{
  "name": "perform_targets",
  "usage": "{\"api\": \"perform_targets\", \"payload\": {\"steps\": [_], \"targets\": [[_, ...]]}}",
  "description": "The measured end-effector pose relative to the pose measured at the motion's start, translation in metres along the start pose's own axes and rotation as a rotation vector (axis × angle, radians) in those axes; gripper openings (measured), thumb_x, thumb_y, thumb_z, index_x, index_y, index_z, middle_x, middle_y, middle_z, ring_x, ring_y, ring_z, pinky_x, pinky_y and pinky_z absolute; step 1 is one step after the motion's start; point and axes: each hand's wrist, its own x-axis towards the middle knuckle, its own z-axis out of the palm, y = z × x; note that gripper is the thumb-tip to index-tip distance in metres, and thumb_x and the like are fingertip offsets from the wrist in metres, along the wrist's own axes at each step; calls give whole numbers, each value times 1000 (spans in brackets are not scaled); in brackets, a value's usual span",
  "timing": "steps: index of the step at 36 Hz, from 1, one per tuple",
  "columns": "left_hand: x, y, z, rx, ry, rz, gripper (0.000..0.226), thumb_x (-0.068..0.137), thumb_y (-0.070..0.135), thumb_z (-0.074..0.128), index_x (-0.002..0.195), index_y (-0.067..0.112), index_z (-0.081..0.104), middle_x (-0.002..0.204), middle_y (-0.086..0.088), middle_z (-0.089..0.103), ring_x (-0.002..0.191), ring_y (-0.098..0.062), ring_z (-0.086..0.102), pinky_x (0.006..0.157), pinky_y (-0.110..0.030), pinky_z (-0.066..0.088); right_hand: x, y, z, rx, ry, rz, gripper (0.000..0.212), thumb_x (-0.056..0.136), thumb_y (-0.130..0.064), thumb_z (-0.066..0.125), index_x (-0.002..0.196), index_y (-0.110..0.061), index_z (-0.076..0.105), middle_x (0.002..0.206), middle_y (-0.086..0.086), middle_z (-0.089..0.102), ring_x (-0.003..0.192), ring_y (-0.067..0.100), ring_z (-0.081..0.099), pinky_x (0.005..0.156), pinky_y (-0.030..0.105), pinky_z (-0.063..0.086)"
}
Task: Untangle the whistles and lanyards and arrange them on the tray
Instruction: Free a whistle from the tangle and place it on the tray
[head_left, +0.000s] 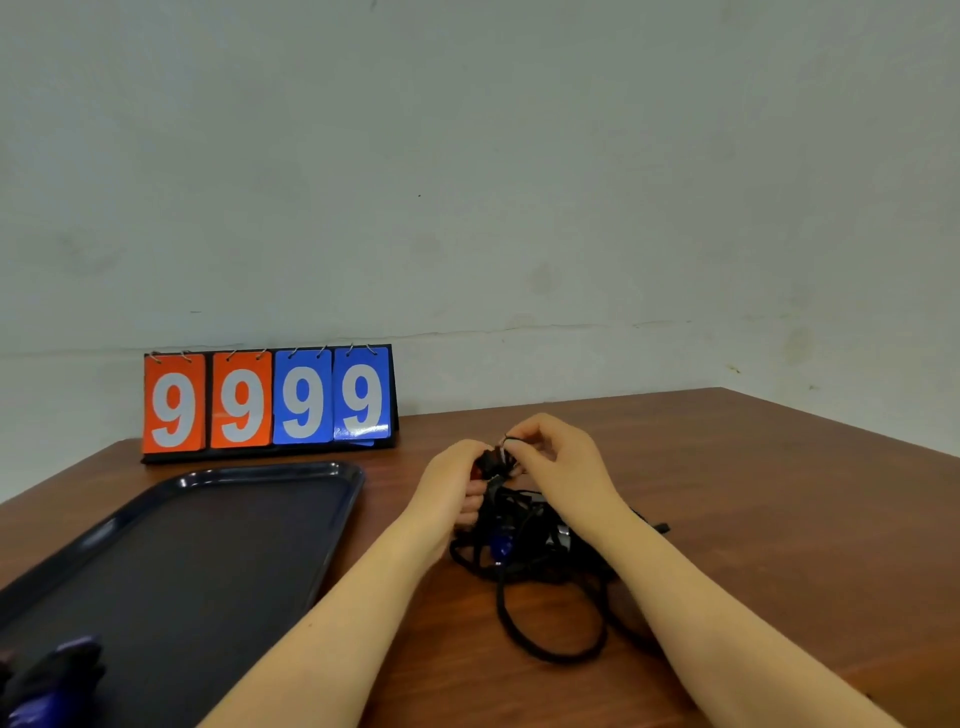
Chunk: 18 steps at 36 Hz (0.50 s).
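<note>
- A knotted bundle of black lanyards (540, 540), made of thin rope-like cord, is lying on a brown wood-grain surface (779, 493), with one long loop trailing toward the viewer.
- A small blue whistle (502, 545) is showing inside the cords; a reddish piece near the top may be another whistle, but the fingers are hiding most of it.
- The left hand (449, 488) is curling its fingers around the top of the bundle, its grip clenched on the cords.
- The right hand (556, 462) is pinching a thin cord strand at the top of the tangle between thumb and fingertips.
- A dark, glossy rectangular tray (332, 519) with rounded corners is sitting just left of the hands, apart from the bundle.
- A blurred blue and black object (52, 675) is lying at the tray's near corner.
- A flip scoreboard (267, 402) with two orange and two blue cards, each reading nine, is standing behind the tray against a pale wall (519, 182).
</note>
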Motion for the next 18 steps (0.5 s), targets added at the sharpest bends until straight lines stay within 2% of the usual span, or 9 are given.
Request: {"api": "perform_targets", "payload": {"steps": [2,4,6,9,11,14,18], "targets": [[-1,-3,1,61,8,133,29,95,26,46,68,18,49,44,10,42,33,-3,34,35,-18,27,2,-1,-1,102,-8,73,5,90,-14,63,88,-15,67,86,-1,69,68,7,66,69,19,54],[-2,-6,1,169,58,249,23,94,27,48,72,22,54,57,9,48,47,-6,41,46,-22,32,3,1,-2,178,-28,149,5,90,-11,63,90,-11,69,87,5,70,66,10,67,67,19,55],[-1,-6,1,237,105,305,23,96,23,46,75,20,54,64,4,48,55,-10,41,52,-24,34,4,4,-3,262,-57,228,7,89,-10,64,93,-7,70,88,10,71,69,13,68,72,22,56],[0,-5,2,338,120,392,16,96,22,43,85,22,54,78,-1,54,69,-15,49,66,-30,43,6,7,-5,489,-113,341,7,88,-6,64,91,-2,70,90,16,70,78,22,66,79,31,55],[0,-5,1,339,111,411,14,98,22,42,88,23,52,80,-2,53,67,-13,48,59,-26,40,6,5,-7,655,-149,382,9,89,-2,61,91,3,68,87,14,69,79,22,65,76,28,54],[0,-5,2,295,67,389,13,99,20,40,91,20,50,68,0,46,51,-8,38,45,-20,30,5,0,-9,848,-156,432,9,88,2,58,90,6,66,83,11,65,75,15,62,67,22,54],[-3,-3,3,204,2,363,14,100,16,39,92,18,49,60,2,41,45,-6,36,43,-17,30,6,-1,-10,1014,-146,529,7,86,1,61,90,4,65,85,11,63,75,14,61,63,19,54]]}}
